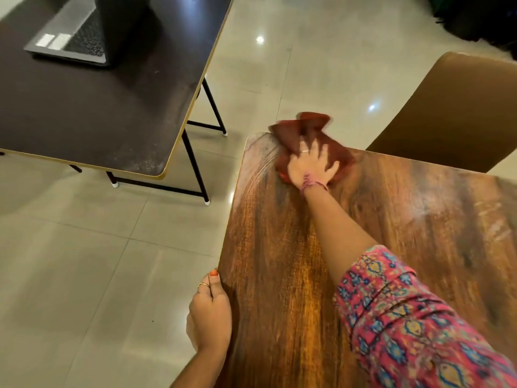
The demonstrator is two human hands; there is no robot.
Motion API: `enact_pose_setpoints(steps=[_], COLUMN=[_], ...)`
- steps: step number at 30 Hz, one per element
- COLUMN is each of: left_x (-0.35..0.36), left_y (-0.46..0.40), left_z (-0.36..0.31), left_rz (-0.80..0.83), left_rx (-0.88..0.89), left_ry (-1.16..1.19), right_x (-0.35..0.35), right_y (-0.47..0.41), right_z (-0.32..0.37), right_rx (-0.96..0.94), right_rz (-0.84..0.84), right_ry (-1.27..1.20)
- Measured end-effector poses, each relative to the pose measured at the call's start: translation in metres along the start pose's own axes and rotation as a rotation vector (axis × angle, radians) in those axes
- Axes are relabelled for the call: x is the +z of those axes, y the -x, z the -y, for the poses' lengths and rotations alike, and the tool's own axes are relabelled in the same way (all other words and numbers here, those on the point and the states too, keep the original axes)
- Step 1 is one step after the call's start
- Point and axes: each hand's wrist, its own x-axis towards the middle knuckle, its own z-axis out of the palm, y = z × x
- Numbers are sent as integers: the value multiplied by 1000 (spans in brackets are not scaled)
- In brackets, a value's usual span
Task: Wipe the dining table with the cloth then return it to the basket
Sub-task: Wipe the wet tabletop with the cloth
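Right hand (pixel 310 166), fingers spread flat, presses a rumpled rust-brown cloth (pixel 305 135) onto the far left corner of the glossy wood-grain dining table (pixel 293 275), its rounded edge gripped nearer by the left hand (pixel 209 312), fingers curled over it.

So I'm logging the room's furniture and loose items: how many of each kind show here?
Tables: 2, the wooden dining table and the dark folding table
Chairs: 1
Laptops: 1
Cloths: 1
Total: 5
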Motion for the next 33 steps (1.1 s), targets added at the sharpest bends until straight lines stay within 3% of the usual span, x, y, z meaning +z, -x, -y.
enact_pose_setpoints(steps=[5, 8, 11, 14, 17, 21, 28, 33], left_x=[-2, -4, -4, -4, -3, -2, 1, 1], left_y=[1, 2, 3, 4, 4, 4, 5, 5], left_z=[-1, -2, -2, -6, -11, -9, -7, -8], left_rz=[5, 16, 16, -14, -29, -40, -60, -61], left_rx=[9, -10, -47, -108, -159, -139, -106, -122], left_ry=[11, -2, 20, 71, 113, 108, 44, 27], right_x=[29, 35, 44, 54, 56, 50, 31, 22], right_y=[38, 83, 152, 210, 215, 154, 11, -27], right_z=[62, 51, 18, -6, -9, 12, 60, 79], right_rx=[-460, -668, -748, -723, -694, -669, -449, -311], right_rz=[95, 111, 138, 144, 155, 161, 119, 128], right_ry=[89, 152, 130, 91, 90, 102, 81, 22])
